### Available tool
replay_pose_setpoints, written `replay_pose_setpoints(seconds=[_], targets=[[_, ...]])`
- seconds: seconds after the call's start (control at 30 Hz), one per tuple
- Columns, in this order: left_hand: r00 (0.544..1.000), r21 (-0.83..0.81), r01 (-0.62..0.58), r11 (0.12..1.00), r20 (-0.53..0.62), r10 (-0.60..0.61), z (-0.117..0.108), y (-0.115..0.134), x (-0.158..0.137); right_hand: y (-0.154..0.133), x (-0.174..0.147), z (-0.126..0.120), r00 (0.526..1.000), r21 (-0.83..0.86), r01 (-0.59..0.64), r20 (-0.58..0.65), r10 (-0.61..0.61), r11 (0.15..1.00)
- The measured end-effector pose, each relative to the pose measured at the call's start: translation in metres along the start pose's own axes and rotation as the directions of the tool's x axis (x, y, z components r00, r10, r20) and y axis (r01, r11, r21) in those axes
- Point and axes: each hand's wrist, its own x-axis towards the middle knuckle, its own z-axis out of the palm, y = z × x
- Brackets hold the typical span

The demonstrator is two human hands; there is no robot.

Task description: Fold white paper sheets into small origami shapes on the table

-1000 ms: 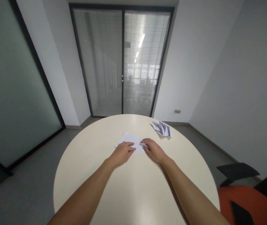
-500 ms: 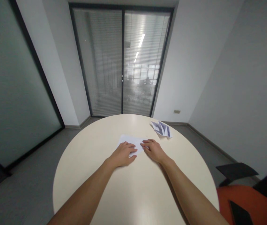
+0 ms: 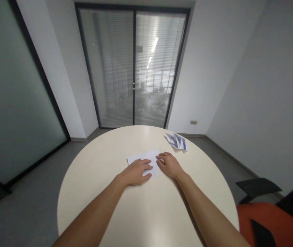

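Observation:
A white sheet of paper (image 3: 146, 156) with a crease near its front lies flat on the round cream table (image 3: 146, 209). Over its left and front part rests my left hand (image 3: 137, 171), palm down with the fingers spread, hiding some of the sheet. My right hand (image 3: 169, 164) is at the paper's right edge, its fingers stretched out and the fingertips on or just beside that edge; I cannot tell which. Neither hand grips anything.
Folded paper with white and purple-grey faces (image 3: 176, 141) stands near the table's far right edge. An orange chair (image 3: 267, 223) with black armrests is at the lower right. Behind the table is a glass partition with blinds (image 3: 133, 68).
The paper has turned on the table, and its left corner now shows farther left. My left hand has slid slightly right and toward me; my right hand has shifted only a little.

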Motion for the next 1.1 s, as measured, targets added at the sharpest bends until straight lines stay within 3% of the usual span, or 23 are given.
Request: replay_pose_setpoints(seconds=[0.23, 0.6, 0.83, 1.1], targets=[[1.0, 0.12, 0.027, 0.992, -0.014, -0.025, -0.001, -0.002, 0.004, 0.005, -0.004, 0.01, 0.985, -0.033, 0.165, 0.055, -0.163, 0.986], [0.981, 0.205, 0.194, 0.959, -0.046, -0.188, -0.001, -0.004, 0.005, -0.012, -0.002, -0.009, 0.929, 0.171, 0.332, 0.108, -0.353, 0.928], [0.985, 0.124, 0.173, 0.977, -0.015, -0.172, 0.003, -0.015, 0.002, -0.02, -0.005, -0.011, 0.941, 0.24, 0.276, 0.129, -0.312, 0.931], [0.983, 0.002, 0.169, 0.986, 0.078, -0.168, 0.005, -0.022, 0.001, -0.004, -0.006, 0.001, 0.965, 0.335, 0.236, 0.03, -0.26, 0.912]])
